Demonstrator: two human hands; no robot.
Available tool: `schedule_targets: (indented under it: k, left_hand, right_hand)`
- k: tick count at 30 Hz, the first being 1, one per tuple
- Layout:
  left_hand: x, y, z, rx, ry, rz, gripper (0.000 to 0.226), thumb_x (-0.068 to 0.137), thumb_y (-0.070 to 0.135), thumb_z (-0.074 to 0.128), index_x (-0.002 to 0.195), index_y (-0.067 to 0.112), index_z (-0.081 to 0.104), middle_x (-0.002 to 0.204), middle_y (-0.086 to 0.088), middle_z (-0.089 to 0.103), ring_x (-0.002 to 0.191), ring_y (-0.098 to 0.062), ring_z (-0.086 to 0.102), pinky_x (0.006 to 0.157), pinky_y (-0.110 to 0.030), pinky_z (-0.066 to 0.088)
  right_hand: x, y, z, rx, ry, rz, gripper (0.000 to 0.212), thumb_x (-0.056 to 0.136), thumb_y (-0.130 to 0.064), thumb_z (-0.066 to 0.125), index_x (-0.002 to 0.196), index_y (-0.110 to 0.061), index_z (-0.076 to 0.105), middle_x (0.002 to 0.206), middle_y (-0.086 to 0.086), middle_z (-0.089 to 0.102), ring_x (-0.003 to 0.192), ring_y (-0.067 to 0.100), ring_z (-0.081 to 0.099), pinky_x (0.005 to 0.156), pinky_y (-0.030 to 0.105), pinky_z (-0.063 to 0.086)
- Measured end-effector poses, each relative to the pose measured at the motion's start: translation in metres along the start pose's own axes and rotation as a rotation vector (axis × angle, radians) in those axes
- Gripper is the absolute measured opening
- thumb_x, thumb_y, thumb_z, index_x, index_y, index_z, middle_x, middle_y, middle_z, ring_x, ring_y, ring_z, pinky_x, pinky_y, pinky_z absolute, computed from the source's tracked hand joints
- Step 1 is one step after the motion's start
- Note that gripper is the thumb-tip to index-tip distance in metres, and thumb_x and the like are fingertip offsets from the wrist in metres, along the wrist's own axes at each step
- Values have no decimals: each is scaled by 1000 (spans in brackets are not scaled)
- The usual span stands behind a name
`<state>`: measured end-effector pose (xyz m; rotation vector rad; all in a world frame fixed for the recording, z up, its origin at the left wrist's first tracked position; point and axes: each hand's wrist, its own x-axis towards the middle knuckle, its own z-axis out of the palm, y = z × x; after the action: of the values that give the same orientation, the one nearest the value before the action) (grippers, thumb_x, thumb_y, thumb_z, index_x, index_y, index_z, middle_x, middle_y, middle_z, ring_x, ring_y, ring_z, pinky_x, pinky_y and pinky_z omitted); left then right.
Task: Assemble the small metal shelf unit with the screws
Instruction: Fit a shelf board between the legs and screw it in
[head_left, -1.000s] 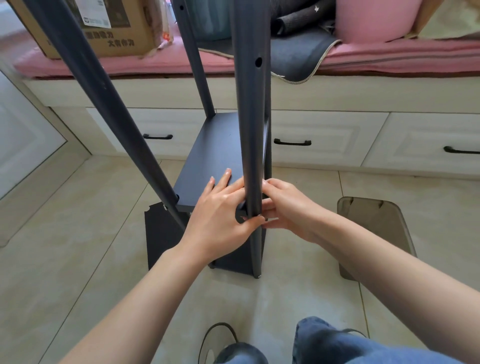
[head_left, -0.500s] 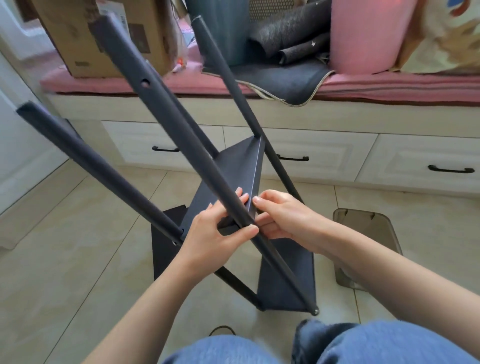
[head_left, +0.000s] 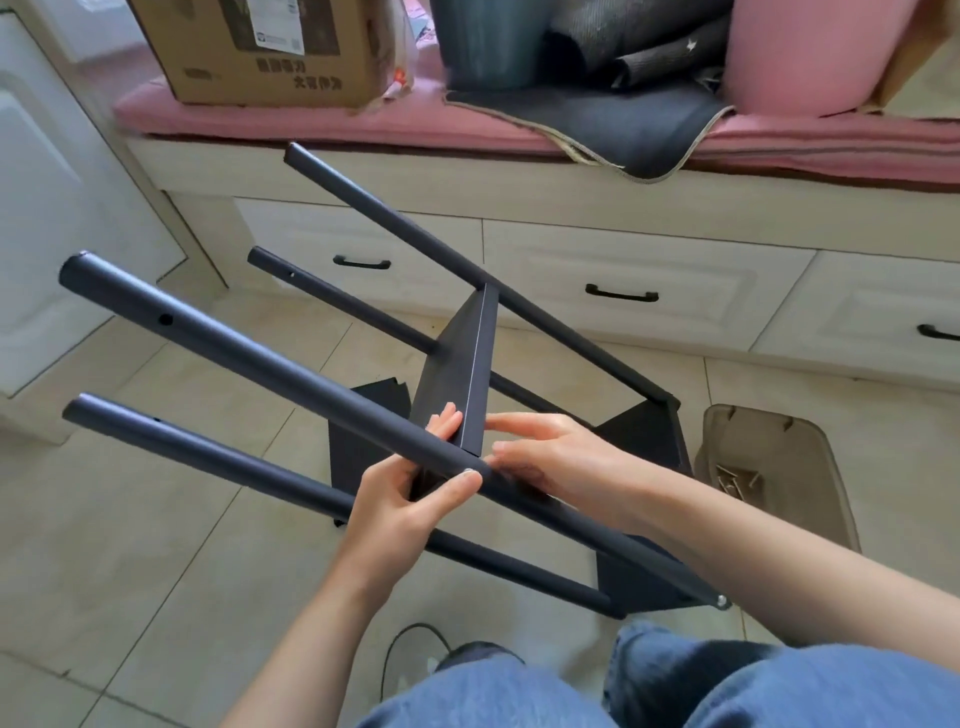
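Head view, looking down at a dark metal shelf unit (head_left: 457, 384) tipped way over to the left, four round posts sticking out up-left over the tile floor (head_left: 130, 545). Nearest post (head_left: 249, 358) running from upper left down to lower right, with a small hole near its far end and a silver screw head (head_left: 721, 601) at the low right end. Middle shelf panel (head_left: 465, 374) standing on edge between the posts. Left hand (head_left: 405, 499) wrapped around that near post right where the panel meets it, thumb over the top, fingertips up against the panel's face. Right hand (head_left: 550, 457) just beside it on the other side of the panel corner, fingers stretched toward the joint and touching post and panel edge; can't tell if anything small is pinched in there. Blue jeans (head_left: 675, 686) at the bottom edge. Brownish plastic tray (head_left: 769, 441) on the floor off to the right with some small hardware inside, too blurry to call. Behind, white drawers (head_left: 644, 291) with black handles under a pink bench cushion (head_left: 311, 122), cardboard box (head_left: 265, 52) and dark mat (head_left: 623, 124) on top.
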<state>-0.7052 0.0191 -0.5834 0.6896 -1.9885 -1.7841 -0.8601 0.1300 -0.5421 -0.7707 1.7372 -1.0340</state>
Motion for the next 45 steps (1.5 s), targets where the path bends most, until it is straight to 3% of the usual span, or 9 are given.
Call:
schedule_targets:
  k: [3,9,12,16,26,31,35,39,45]
  left_hand:
    - [0,-14,-7,-24,-11,-23,60,80,30,78,135,40,57,143,20,55,136,-7,49,114,-43,41]
    - [2,-41,-26,-64,-25,-44,64,80,31,73,140,38,53,139,17,60,128,-3,56,100,-15,47]
    - [3,-53,-33,-78,-13,-59,63,83,29,73,141,37,53,131,15,66,121,-4,61,89,-12,50]
    - [3,-70,-37,-112,-1,-76,58,87,23,73,138,43,56,127,10,69,120,-7,63,88,-12,49]
    - [3,-102,-34,-170,14,-126,61,90,21,71,145,36,50,134,8,65,127,-11,59,94,-13,47]
    - [-3,-110,-30,-216,50,-155,60,88,22,70,143,35,52,136,7,64,126,-11,59,91,-13,49]
    - [-7,-113,-27,-220,71,-174,58,86,26,71,141,38,54,130,7,68,122,-10,62,88,-13,50]
    - [-7,-112,-27,-227,106,-198,58,79,40,76,134,47,59,126,9,70,119,-10,63,87,-13,50]
    - [-6,-112,-20,-278,146,-224,50,78,35,72,125,47,65,128,9,69,121,-6,61,91,-12,49]
  right_hand:
    - [8,7,7,-21,-30,11,54,97,-11,58,147,-25,43,121,5,69,113,19,64,108,41,44]
    - [35,23,18,30,-110,48,63,92,-5,64,147,-25,43,118,1,72,116,20,64,114,47,38]
    - [51,29,20,59,-163,47,51,89,-3,67,128,-34,57,120,-8,70,115,11,64,109,38,43]
    - [66,35,24,74,-208,53,40,88,-4,69,108,-38,63,112,-21,71,110,-1,64,95,21,47]
    - [74,45,34,31,-190,86,44,86,-2,70,100,-42,62,104,-18,71,110,8,65,103,33,46]
    - [74,48,38,16,-224,156,55,88,2,65,133,-27,53,107,-14,68,108,7,64,99,30,47]
    - [73,48,35,6,-225,162,57,88,0,66,139,-20,52,119,-3,70,109,9,66,100,27,48]
    - [67,46,21,-20,-161,136,47,90,1,65,134,-14,58,122,1,71,110,12,67,99,27,52]
    - [33,58,-46,-36,73,125,32,93,-2,62,124,-9,63,107,3,75,99,13,71,89,27,57]
